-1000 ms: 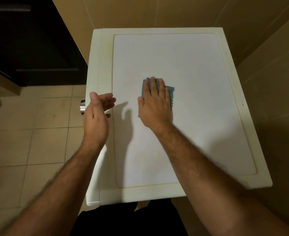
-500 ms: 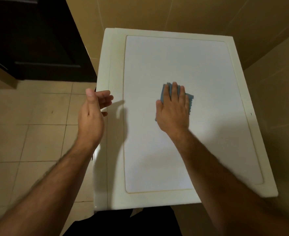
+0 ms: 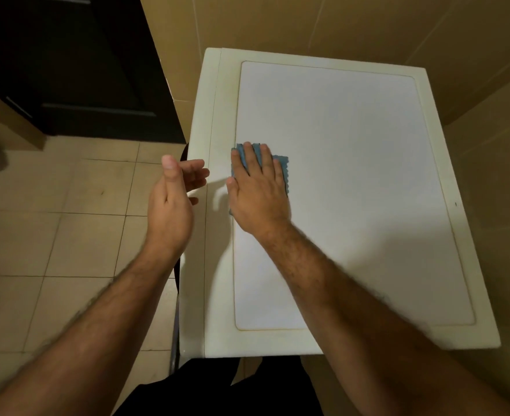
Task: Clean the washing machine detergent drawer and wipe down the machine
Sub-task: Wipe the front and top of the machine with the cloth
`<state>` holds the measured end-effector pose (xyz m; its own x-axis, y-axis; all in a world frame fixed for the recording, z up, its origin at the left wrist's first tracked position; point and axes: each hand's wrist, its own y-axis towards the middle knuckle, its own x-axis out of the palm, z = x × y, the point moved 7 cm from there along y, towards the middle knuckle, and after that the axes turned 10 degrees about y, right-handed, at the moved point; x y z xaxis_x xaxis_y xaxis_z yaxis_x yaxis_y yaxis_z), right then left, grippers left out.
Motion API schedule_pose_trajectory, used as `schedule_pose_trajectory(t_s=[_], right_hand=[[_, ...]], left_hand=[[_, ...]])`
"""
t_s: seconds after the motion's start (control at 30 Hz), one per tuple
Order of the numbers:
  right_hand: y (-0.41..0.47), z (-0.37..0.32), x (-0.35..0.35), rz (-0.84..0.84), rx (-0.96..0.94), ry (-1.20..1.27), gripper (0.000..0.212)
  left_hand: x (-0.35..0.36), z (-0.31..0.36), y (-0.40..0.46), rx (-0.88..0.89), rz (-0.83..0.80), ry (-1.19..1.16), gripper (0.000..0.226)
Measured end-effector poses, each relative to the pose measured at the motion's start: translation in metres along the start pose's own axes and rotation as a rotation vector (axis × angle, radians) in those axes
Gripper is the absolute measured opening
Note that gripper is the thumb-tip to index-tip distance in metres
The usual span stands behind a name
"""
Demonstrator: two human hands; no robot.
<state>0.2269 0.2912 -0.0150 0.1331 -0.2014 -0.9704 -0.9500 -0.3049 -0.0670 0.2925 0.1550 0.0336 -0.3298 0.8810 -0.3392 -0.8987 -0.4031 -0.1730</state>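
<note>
Right hand [image 3: 258, 190] has its fingers [image 3: 255, 157] flat, pressing the blue cloth [image 3: 281, 163] on the washing machine top [image 3: 353, 175], near its left edge. Left hand [image 3: 169, 205] hovers, relaxed, holding nothing. Cloth might slide off that edge if pushed further left.

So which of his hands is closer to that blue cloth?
Right. The right hand lies flat on the blue cloth, pressing it to the machine top. The left hand hovers beside it, open, off the cloth.

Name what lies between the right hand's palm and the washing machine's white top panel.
In the head view, a blue cloth lies flat under the right hand, pressed against the top panel.
</note>
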Motion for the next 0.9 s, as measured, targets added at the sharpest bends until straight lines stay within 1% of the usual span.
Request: schedule_pose_trajectory(t_s=[0.17,0.3,0.4,0.5,0.6,0.77,0.9], right_hand=[[-0.032,-0.006,0.002,-0.016,-0.009,0.035,0.06],[-0.066,-0.007,0.007,-0.036,-0.051,0.081,0.063],[-0.082,-0.006,0.006,-0.015,-0.056,0.104,0.058],[-0.074,-0.009,0.006,-0.037,-0.089,0.113,0.054],[-0.048,-0.016,0.006,-0.034,-0.143,0.052,0.055],[-0.007,-0.011,0.001,-0.008,-0.109,-0.013,0.053],[-0.031,-0.011,0.002,-0.02,-0.139,-0.002,0.054]], left_hand=[[0.003,0.008,-0.005,0.025,0.004,0.015,0.071],[0.007,0.01,-0.011,0.023,-0.006,0.035,0.073],[0.002,0.006,-0.017,0.013,0.016,0.039,0.072],[-0.007,-0.001,-0.02,-0.003,0.041,0.038,0.074],[-0.018,-0.008,-0.022,-0.015,0.064,0.041,0.077],[-0.028,-0.013,-0.031,-0.024,0.091,0.033,0.075],[-0.026,-0.01,-0.038,-0.006,0.082,0.033,0.079]])
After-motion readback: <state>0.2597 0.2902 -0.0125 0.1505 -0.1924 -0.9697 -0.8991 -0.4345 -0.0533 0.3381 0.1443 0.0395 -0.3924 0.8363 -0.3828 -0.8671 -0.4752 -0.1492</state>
